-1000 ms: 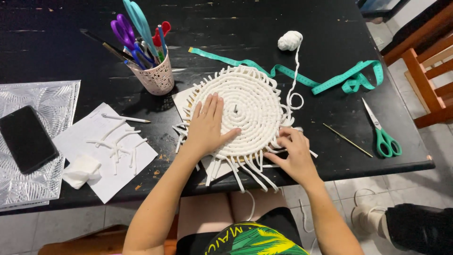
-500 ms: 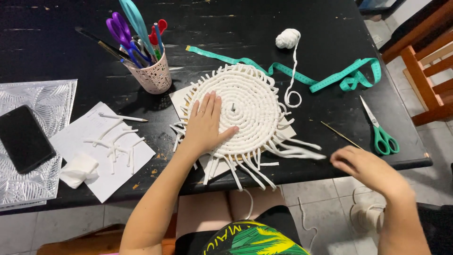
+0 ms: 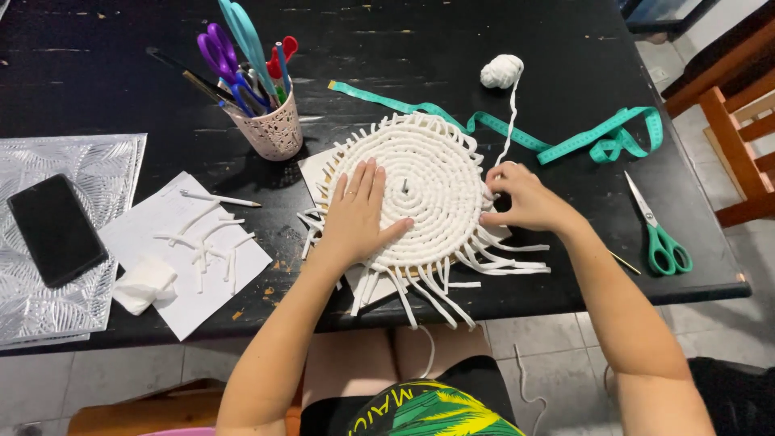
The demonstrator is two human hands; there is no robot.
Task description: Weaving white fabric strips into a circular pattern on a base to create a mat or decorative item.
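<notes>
Fingers (image 3: pixel 367 182) of the left hand (image 3: pixel 359 214) lie spread flat on the mat (image 3: pixel 432 173); right hand (image 3: pixel 521 198) pinches cord (image 3: pixel 508 121) at its rim on the bench (image 3: pixel 484 32).

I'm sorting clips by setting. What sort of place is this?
Probably a home craft table. A black tabletop carries a round woven white cord mat, a cup of scissors and pens, a teal measuring tape and green scissors.
</notes>
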